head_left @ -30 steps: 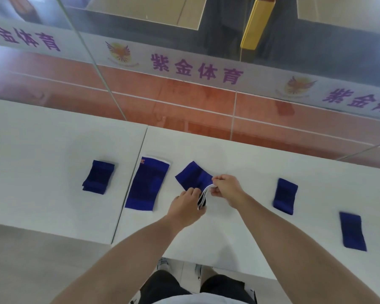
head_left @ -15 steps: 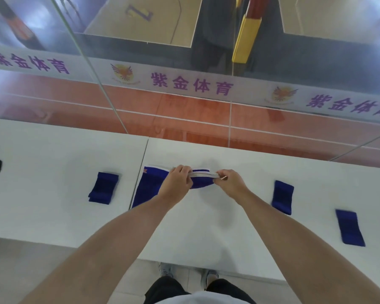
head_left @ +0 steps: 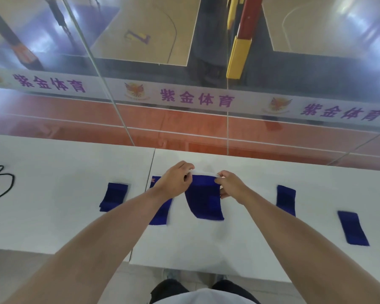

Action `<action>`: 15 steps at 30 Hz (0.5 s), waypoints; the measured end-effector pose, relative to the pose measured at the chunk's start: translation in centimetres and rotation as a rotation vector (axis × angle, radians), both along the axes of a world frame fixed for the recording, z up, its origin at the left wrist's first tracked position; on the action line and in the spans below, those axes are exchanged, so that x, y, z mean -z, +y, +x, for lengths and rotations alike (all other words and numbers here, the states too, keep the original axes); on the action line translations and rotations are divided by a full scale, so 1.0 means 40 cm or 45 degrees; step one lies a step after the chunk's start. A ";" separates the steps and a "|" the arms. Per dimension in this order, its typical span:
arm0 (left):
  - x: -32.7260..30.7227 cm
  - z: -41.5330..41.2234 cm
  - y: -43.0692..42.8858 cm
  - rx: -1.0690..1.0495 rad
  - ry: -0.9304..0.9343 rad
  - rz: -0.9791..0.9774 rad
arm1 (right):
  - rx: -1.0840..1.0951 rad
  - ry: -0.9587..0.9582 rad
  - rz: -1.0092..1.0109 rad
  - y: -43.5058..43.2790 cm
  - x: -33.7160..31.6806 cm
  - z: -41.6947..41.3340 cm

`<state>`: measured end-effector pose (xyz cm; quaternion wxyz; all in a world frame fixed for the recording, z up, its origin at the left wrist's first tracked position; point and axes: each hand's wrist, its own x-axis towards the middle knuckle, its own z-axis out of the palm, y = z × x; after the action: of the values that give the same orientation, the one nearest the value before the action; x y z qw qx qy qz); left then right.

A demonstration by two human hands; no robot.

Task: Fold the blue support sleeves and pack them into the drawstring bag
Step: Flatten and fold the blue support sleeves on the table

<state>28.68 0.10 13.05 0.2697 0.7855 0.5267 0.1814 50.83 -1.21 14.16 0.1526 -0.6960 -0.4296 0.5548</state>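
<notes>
A blue support sleeve (head_left: 203, 199) with a white top edge hangs above the white table (head_left: 206, 244). My left hand (head_left: 173, 183) pinches its top left corner and my right hand (head_left: 229, 186) pinches its top right corner. A longer blue sleeve (head_left: 160, 213) lies flat just left of it, partly hidden under my left forearm. Folded blue sleeves lie on the table at the left (head_left: 113, 196), at the right (head_left: 286, 200) and at the far right (head_left: 352, 228). No drawstring bag can be made out.
A black cord loop (head_left: 0, 183) lies at the table's far left. Two white tabletops meet at a seam (head_left: 150, 170). A glass wall (head_left: 184, 95) with purple lettering stands right behind the table. The table's front edge is near my legs.
Both hands lifted the sleeve from the table and spread its white edge apart; it now hangs straight down between them. The view tilted up.
</notes>
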 end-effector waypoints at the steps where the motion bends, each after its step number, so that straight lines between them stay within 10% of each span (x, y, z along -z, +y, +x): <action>1: 0.012 -0.002 -0.003 -0.016 0.003 -0.035 | -0.010 -0.029 -0.025 -0.005 0.018 -0.011; 15: 0.345 0.005 -0.157 -0.002 0.287 -0.199 | 0.010 -0.375 0.057 0.000 0.345 -0.010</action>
<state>28.90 -6.17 -0.75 0.2691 0.7771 0.5667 0.0507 50.42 -1.19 0.35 0.1055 -0.7680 -0.4568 0.4363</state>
